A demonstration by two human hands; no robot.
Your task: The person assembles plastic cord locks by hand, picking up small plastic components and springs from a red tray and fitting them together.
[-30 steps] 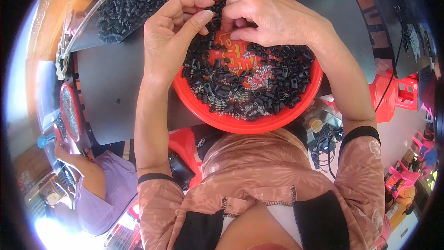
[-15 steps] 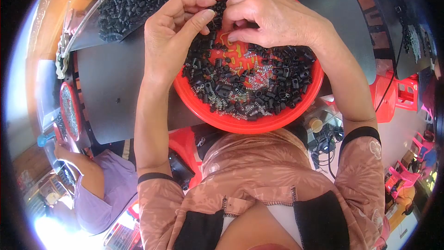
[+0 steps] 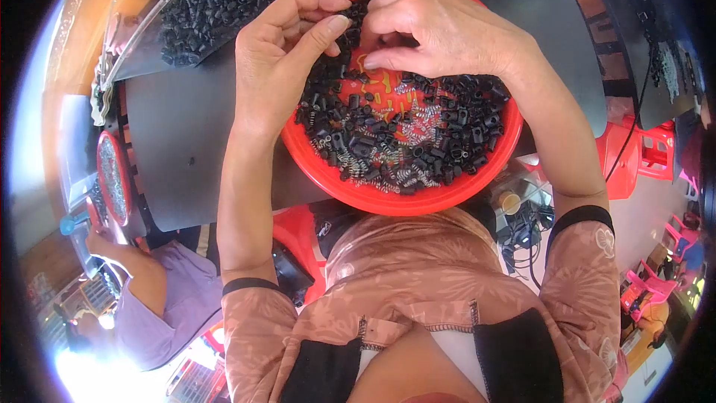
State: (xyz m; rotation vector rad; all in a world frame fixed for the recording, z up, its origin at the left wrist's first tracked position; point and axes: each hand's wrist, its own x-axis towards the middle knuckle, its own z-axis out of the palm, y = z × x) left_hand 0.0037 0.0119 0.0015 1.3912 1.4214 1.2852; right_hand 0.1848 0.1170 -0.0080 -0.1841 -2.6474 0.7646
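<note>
Over the far left side of a red basin, my left hand is closed in a pinch, with what looks like a small black plastic part between thumb and forefinger. Close beside it on the right, my right hand has its fingers curled in. Whatever it may grip is hidden behind the fingers. Below both hands, the basin holds many black plastic parts, small metal springs and several yellow pieces on its red bottom.
A heap of black parts lies behind a clear edge at the upper left. The basin stands on a dark table. Another person sits at the left near a second red-rimmed tray. Red stools stand at the right.
My two hands stay almost in place, shifting only slightly to the right. The person at the left has moved an arm a little.
</note>
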